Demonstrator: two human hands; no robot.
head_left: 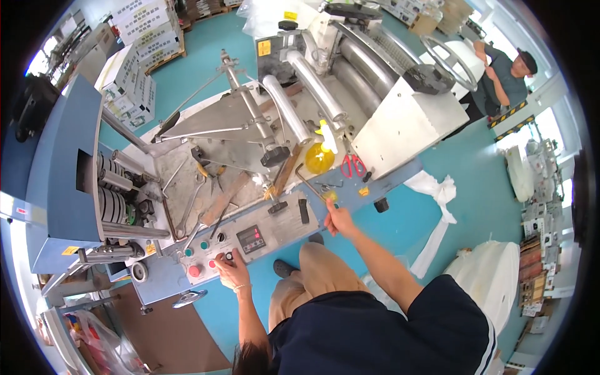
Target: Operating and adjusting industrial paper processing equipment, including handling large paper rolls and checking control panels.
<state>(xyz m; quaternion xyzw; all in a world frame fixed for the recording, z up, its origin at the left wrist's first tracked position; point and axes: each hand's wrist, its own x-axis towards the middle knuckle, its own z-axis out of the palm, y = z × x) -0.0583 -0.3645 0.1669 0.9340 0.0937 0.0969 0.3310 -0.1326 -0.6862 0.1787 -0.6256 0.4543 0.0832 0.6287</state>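
We seem to be setting panel controls [229, 255], left hand [233, 273] narrowed; right hand [339, 220], at two o'clock, curled, hold unclear. Next calls for checking the display [251, 239].

White cartons [127, 87] are standing at the upper left, some on a wooden pallet [167, 61]. A spray bottle [319, 160] with yellow liquid is standing near red-handled scissors [358, 165]. At the upper right, another person [507, 81] is wearing a dark cap [528, 59]. A white strip [435, 190] is showing against the blue-green floor [478, 187].

Right hand [339, 220]: palm hidden (contents indeterminate). Left hand [232, 272]: fingertip contact with black knob [229, 255] unclear. Navy shirt [375, 331]: cut off by lower edge.
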